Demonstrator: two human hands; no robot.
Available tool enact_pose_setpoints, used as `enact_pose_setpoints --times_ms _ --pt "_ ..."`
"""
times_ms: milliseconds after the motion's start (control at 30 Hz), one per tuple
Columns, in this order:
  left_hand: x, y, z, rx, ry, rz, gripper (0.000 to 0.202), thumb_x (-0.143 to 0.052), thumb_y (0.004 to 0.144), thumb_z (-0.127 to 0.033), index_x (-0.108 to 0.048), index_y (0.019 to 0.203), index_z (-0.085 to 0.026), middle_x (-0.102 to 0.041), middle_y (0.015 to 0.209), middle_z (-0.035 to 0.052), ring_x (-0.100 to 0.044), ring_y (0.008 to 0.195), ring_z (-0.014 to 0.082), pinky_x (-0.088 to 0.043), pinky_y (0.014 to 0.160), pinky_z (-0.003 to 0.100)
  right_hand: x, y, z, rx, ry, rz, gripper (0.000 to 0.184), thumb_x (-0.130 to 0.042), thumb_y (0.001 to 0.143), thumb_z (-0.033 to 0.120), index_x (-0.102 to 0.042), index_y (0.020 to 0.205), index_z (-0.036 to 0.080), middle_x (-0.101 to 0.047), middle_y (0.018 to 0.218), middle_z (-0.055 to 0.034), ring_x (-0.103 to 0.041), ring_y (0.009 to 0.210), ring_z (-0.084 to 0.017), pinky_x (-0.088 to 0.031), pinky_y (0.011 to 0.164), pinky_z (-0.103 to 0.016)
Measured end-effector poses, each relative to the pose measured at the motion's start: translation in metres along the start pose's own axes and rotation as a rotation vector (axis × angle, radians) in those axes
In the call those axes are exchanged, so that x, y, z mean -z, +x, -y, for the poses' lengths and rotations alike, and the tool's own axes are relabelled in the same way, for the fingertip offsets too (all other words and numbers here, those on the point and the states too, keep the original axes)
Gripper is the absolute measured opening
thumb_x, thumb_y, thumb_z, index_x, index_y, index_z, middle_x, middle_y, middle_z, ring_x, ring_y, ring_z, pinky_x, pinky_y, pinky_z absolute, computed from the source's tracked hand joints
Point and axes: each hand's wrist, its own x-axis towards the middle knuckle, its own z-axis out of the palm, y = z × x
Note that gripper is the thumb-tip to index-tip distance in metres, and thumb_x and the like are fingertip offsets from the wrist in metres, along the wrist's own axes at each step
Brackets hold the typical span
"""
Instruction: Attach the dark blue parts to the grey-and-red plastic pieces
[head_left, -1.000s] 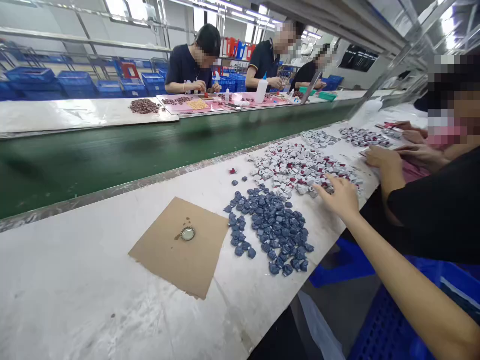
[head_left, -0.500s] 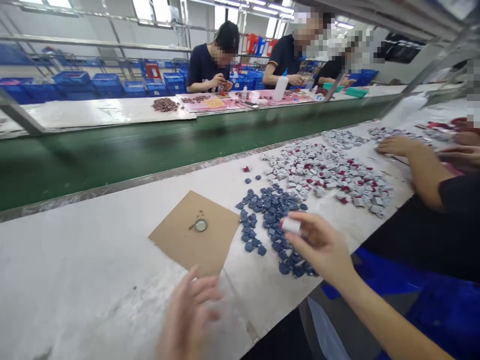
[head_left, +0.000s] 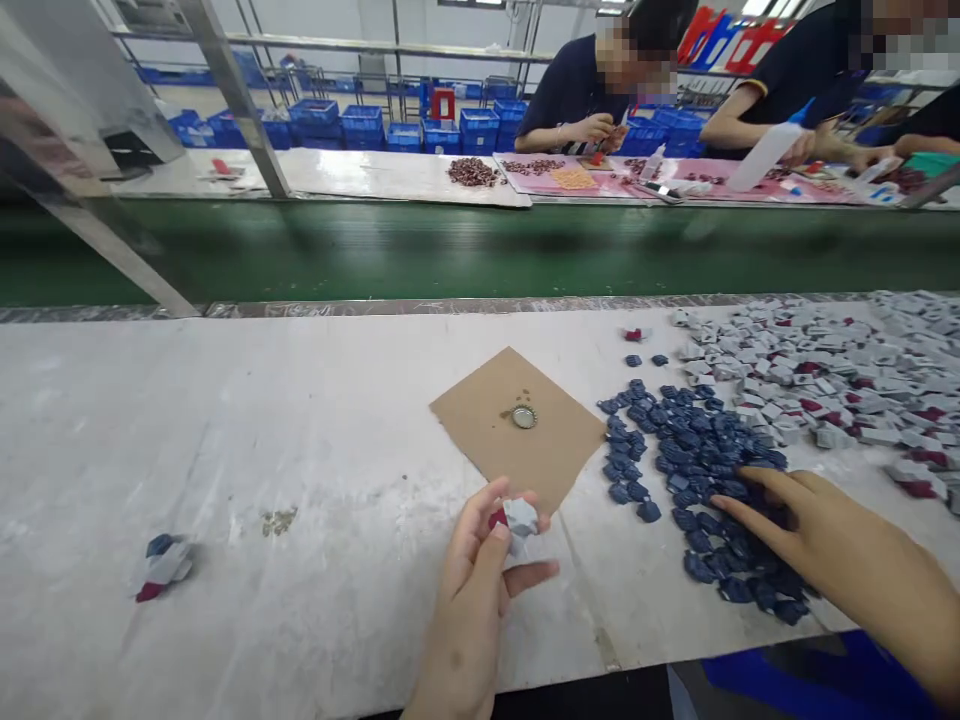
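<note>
My left hand [head_left: 480, 580] pinches a small grey-white and dark red plastic-looking piece [head_left: 520, 517] between thumb and fingers, just below the brown cardboard square [head_left: 480, 420]. On that square lies a bottle cap [head_left: 524, 416] with its hollow side up, beside a few brownish spots. My right hand [head_left: 817, 525] reaches into the pile of small dark blue pieces [head_left: 697, 440], thumb and index finger apart and touching the pile. Its other fingers are partly hidden. At the far left of the table rests a joined piece [head_left: 165, 568] in blue, grey-white and dark red.
A wide heap of grey-white and dark red pieces [head_left: 825, 370] spreads at the right. Beyond the white tabletop [head_left: 300, 400] runs a green conveyor belt [head_left: 375, 250]. Co-workers [head_left: 577, 90] work at the opposite table. A metal post [head_left: 232, 95] rises at the left.
The grey-white and dark red piece has passed from my right hand to my left. My right hand has gone down to the blue pile. The view has swung left, showing the joined piece.
</note>
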Motion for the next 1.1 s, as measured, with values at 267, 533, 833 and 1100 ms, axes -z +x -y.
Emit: enact_pose_setpoints --times_ms 267,533,833,1100 --pt "0.013 -0.002 -0.006 0.056 -0.245 -0.053 0.027 -0.073 0.069 -0.019 -0.069 0.095 -0.016 -0.066 0.111 0.0075 -0.06 0.102 0.0147 -0.049 0.087 0.019 0.02 0.021 0.019 -0.166 0.095 0.17 0.035 -0.049 0.069 0.047 -0.061 0.091 0.024 -0.066 0.076 -0.0053 -0.061 0.059 -0.022 -0.043 0.045 -0.029" --pt "0.018 -0.01 0.006 0.041 -0.193 -0.019 0.033 -0.079 0.058 -0.038 -0.073 0.085 -0.019 -0.073 0.071 0.0077 -0.057 0.04 0.0059 -0.045 0.04 0.013 0.036 0.039 0.076 -0.076 0.508 0.267 0.057 -0.045 0.077 0.054 -0.053 0.124 0.022 -0.066 0.074 -0.0057 -0.057 0.054 -0.018 -0.048 0.049 -0.03" --pt "0.025 -0.015 -0.009 -0.008 -0.255 -0.153 0.028 -0.084 0.05 -0.029 -0.07 0.071 -0.02 -0.07 0.067 -0.0013 -0.067 0.056 0.0135 -0.052 0.045 0.016 0.024 0.078 0.163 0.389 0.551 0.265 0.025 -0.045 0.088 0.032 -0.053 0.107 0.019 -0.066 0.074 -0.0051 -0.061 0.06 -0.017 -0.046 0.054 -0.028" --pt "0.041 -0.009 -0.011 -0.102 -0.115 -0.222 0.037 -0.083 0.051 -0.032 -0.071 0.083 -0.018 -0.072 0.073 0.0048 -0.067 0.064 0.0166 -0.054 0.055 0.022 -0.005 0.087 0.17 0.524 0.47 0.047 0.024 -0.049 0.085 0.022 -0.066 0.1 0.014 -0.064 0.089 -0.0097 -0.058 0.065 -0.016 -0.048 0.058 -0.031"
